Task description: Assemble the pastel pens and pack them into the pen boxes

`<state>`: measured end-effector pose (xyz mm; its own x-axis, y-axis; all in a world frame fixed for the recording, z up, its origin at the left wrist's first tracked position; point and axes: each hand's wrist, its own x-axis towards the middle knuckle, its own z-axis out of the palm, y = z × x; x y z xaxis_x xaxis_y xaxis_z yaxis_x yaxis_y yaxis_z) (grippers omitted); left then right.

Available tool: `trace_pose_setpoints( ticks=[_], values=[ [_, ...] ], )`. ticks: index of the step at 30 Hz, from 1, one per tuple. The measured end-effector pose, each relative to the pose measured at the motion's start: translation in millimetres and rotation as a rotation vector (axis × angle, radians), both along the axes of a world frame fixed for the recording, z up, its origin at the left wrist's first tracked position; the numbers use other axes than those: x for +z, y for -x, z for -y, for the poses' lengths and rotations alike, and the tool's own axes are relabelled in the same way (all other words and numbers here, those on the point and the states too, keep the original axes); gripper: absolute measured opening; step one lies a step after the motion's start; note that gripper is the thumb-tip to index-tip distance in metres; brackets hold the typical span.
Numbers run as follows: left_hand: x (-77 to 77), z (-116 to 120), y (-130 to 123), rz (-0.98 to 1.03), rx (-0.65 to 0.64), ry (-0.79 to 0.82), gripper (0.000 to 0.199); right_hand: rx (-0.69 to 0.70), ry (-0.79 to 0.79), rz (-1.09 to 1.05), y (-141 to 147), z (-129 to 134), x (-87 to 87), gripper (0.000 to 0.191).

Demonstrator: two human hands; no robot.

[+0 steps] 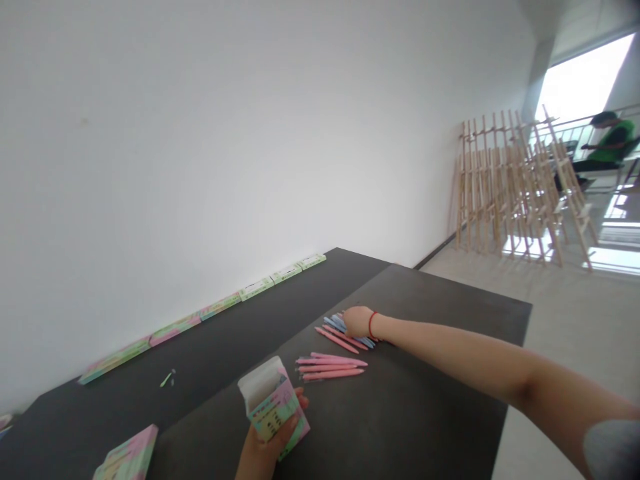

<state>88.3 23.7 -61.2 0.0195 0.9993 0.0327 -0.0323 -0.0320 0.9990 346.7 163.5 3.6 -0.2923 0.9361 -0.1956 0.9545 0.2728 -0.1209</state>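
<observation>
At the bottom middle of the frame, the left hand (273,443) has its grip wrapped round an open box (274,415), so squeezing too hard could bend it and make the mouth too tight for pens. Just right of it, near the middle, some pink pens (330,367) lie loose on the dark counter (400,407) and might roll if bumped. Above those and a bit right, the right hand (357,321) is over blue pens (334,323); I can't tell if its grip pinches any, and a quick grab could scatter them.
</observation>
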Motion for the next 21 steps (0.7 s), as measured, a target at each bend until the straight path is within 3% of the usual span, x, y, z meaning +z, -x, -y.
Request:
trace_pose_setpoints(
  ticks=[9, 21],
  values=[
    [3.0, 0.6, -1.3, 0.006, -0.021, -0.027, 0.052, 0.013, 0.074, 0.184, 20.8, -0.5, 6.6, 0.031],
    [5.2, 2.2, -4.1, 0.012, -0.008, 0.029, 0.060, 0.050, 0.082, 0.148, 13.8, -1.9, 8.6, 0.032]
  ],
)
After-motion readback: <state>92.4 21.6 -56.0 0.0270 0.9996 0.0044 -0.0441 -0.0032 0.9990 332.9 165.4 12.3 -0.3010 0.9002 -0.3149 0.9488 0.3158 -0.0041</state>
